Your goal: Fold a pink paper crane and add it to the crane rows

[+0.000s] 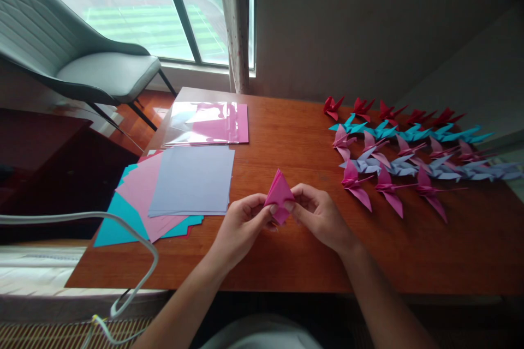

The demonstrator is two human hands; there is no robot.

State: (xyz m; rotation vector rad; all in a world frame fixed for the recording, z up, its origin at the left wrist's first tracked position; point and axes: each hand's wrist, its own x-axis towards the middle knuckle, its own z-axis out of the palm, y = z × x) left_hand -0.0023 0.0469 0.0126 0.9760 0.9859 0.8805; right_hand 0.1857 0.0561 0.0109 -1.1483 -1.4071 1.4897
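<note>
A folded piece of bright pink paper (279, 192) is held just above the wooden table (286, 136), pointed end up. My left hand (241, 226) pinches its left lower edge with thumb and fingers closed. My right hand (319, 215) pinches its right lower edge the same way. Both hands meet at the paper near the table's front middle.
A fanned stack of lilac, pink and teal paper sheets (180, 185) lies to the left. A clear plastic packet of pink paper (207, 122) lies behind it. Rows of finished paper cranes (409, 152) in red, teal, pink and lilac fill the right side. A grey chair (82, 65) stands by the window.
</note>
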